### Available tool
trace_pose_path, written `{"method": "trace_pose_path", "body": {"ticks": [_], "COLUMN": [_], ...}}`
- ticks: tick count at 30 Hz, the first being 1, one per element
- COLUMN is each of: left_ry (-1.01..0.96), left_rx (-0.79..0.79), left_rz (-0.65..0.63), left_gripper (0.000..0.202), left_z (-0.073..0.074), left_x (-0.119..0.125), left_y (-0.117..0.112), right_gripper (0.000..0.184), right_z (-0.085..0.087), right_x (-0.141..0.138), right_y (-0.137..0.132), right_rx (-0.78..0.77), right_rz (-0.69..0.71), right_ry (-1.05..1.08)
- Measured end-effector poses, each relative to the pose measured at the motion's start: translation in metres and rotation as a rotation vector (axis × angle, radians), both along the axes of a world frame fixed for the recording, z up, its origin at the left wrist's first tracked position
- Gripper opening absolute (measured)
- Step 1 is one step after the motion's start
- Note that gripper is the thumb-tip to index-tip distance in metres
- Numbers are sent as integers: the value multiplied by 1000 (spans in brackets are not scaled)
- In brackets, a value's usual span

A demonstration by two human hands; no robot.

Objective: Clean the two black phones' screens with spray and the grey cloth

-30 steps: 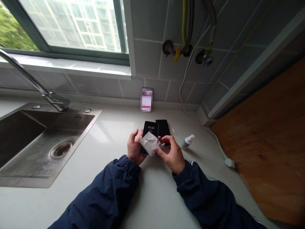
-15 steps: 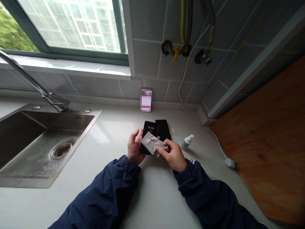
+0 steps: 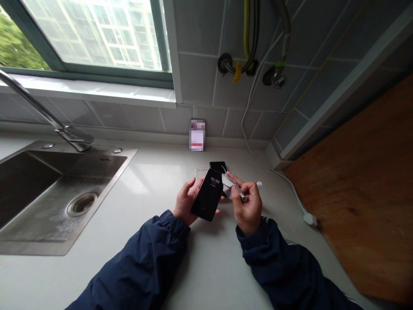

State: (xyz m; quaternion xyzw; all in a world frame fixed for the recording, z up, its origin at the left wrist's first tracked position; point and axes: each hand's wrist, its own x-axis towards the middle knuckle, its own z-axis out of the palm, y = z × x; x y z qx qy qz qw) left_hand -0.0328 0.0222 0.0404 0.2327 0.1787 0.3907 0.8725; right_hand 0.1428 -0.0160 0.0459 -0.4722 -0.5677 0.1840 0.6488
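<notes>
From the head-worn camera, looking forward and down at a kitchen counter, two bare hands work just above the light stone countertop [image 3: 219, 269] in dark navy sleeves. The left hand [image 3: 185, 202] cradles a black smartphone [image 3: 207, 194] in a firm, narrow hold, its fingers and palm supporting the back and lower edge. The phone is tilted and lifted slightly above the counter, with its dark screen facing up. The screen shows the time, 10:56, in small white digits; no brand can be read.

The right hand [image 3: 248, 202] pinches a crumpled light grey cloth [image 3: 230, 187] between thumb and fingers, beside the phone's upper right edge. The phone likely feels light, stiff and slippery, and its glass may be fragile, so its side edges seem the safest place to hold it. The cloth looks soft and thin, and easy to gather anywhere.

Just behind the hands, a second black smartphone [image 3: 217, 166] lies flat on the counter, touching a clear flat piece [image 3: 201, 173], whose exact kind cannot be told. The white tip of a small spray bottle [image 3: 259, 184] shows past the right hand; its label is hidden. Against the tiled wall [image 3: 200, 77] stands a card [image 3: 197, 135] with blurred print. To the left are a stainless steel sink [image 3: 80, 146] and a curved faucet [image 3: 72, 137], below a window [image 3: 97, 38].
</notes>
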Motion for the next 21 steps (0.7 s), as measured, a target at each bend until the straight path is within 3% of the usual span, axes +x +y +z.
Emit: {"method": "trace_pose_path", "body": {"ticks": [7, 13, 21], "left_ry": [-43, -67, -80], "left_rx": [28, 58, 65], "left_rz": [-94, -150, -254], "left_gripper": [56, 57, 61], "left_z": [-5, -1, -3], "left_x": [-1, -1, 0], "left_y": [0, 1, -1], "right_gripper": [9, 32, 32], "right_z": [-7, -3, 5], "right_x": [7, 12, 14], "right_y": [6, 3, 1], "right_rx": [19, 49, 135], "right_rz": [15, -15, -103], "right_ry": [-85, -193, -206]}}
